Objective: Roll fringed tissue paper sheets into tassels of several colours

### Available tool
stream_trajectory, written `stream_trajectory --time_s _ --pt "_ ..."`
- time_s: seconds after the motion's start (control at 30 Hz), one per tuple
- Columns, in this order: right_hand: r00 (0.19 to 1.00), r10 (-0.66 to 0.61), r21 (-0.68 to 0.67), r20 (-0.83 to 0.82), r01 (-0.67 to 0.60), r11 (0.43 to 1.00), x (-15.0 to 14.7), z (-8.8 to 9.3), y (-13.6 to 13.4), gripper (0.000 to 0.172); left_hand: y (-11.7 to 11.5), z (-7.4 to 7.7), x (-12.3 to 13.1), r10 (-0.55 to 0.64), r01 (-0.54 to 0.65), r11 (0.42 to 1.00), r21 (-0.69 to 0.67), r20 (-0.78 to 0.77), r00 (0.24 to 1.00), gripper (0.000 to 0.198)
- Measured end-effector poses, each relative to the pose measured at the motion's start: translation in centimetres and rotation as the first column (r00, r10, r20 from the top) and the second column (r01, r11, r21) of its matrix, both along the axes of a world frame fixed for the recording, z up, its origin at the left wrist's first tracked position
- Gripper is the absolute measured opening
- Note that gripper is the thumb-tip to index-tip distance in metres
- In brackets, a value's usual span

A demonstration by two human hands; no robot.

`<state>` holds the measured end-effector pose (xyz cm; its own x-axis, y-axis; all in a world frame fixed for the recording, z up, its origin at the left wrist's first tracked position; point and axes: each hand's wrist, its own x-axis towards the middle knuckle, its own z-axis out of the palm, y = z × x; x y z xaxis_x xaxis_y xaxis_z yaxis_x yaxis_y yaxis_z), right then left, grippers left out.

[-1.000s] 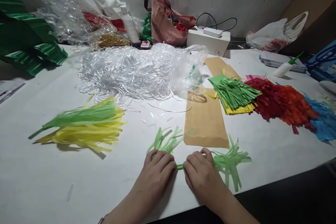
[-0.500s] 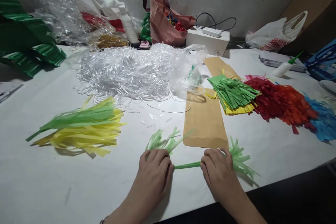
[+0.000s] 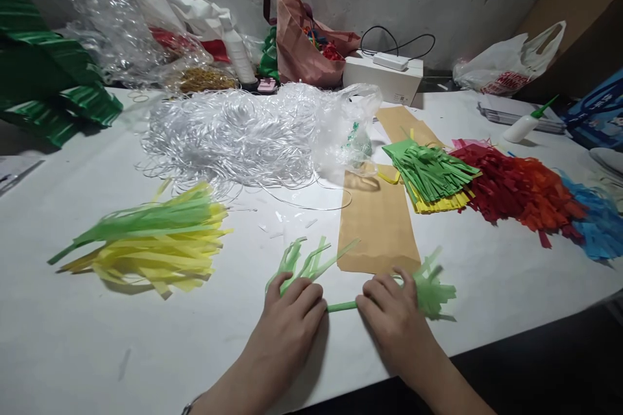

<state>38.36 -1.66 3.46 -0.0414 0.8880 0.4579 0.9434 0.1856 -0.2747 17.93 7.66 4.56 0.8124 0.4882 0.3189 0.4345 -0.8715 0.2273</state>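
A light green tissue paper tassel [image 3: 342, 306] lies near the table's front edge, its middle twisted into a thin cord and both ends fringed. On the left part of the cord, my left hand [image 3: 294, 314] is closed, with fringe spreading out beyond it. My right hand [image 3: 389, 311] is closed on the right part, and the other fringe fans out past its fingers. A short stretch of cord shows between the hands. Farther left lie a finished-looking green tassel [image 3: 141, 222] and a yellow tassel [image 3: 160, 256], side by side.
Beyond my hands is a brown envelope [image 3: 377, 227]. Green fringed paper [image 3: 433, 168] rests on yellow fringe, beside red fringe [image 3: 491, 188], orange and blue bundles. A heap of clear string [image 3: 233, 136] spans the back. A glue bottle [image 3: 523, 128] lies at the right.
My right hand has moved left, closer to my left hand, so less cord shows between them. The right-hand fringe has shifted with it.
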Motion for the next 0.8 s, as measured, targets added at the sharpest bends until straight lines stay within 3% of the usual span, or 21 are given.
stream_trajectory --time_s 0.1,0.23,0.3,0.4,0.47,0.53,0.63,0.7,0.73,0.8 --pt "0.989 0.134 -0.019 0.064 -0.133 0.991 -0.9 0.1 0.3 0.023 0.0 -0.3 0.5 -0.038 0.040 0.997 0.067 -0.036 0.999 0.024" --pt "0.974 0.154 -0.014 0.168 -0.154 0.988 -1.5 -0.4 1.1 0.017 0.2 -0.7 1.2 -0.079 0.080 0.989 0.124 -0.019 0.997 0.029" --pt "0.965 0.167 0.016 0.202 -0.174 0.985 -1.4 -0.4 1.3 0.025 0.1 -0.4 1.3 -0.055 0.053 0.998 0.033 0.045 0.997 0.028" --pt "0.958 0.212 0.106 0.193 -0.235 0.966 -1.1 0.8 0.7 0.031 -0.6 1.0 0.7 -0.024 0.061 0.965 -0.254 0.143 0.989 0.025" --pt "0.952 0.242 0.189 0.186 -0.276 0.942 -0.9 2.4 -0.2 0.032 -1.4 2.3 0.0 -0.013 0.105 0.880 -0.463 0.197 0.980 0.026" --pt "0.941 0.265 0.248 0.212 -0.314 0.916 -1.0 4.1 -1.0 0.029 -2.2 3.4 -0.5 0.030 0.136 0.747 -0.651 0.237 0.971 0.026" --pt "0.938 0.249 0.337 0.240 -0.321 0.885 -1.2 6.3 -1.8 0.026 -3.3 4.5 -0.6 0.158 0.161 0.454 -0.876 0.257 0.953 0.020" --pt "0.958 0.221 0.395 0.181 -0.277 0.876 -1.4 7.2 -1.9 0.026 -3.8 4.5 -0.5 0.254 0.205 0.275 -0.939 0.277 0.927 0.023" --pt "0.969 0.213 0.412 0.124 -0.246 0.877 -1.5 7.5 -2.0 0.024 -4.0 4.4 -0.3 0.285 0.241 0.225 -0.944 0.300 0.910 0.026" --pt "0.976 0.218 0.402 -0.020 -0.192 0.896 -1.6 7.8 -2.0 0.017 -4.5 4.0 0.0 0.310 0.329 0.213 -0.920 0.383 0.870 0.030"
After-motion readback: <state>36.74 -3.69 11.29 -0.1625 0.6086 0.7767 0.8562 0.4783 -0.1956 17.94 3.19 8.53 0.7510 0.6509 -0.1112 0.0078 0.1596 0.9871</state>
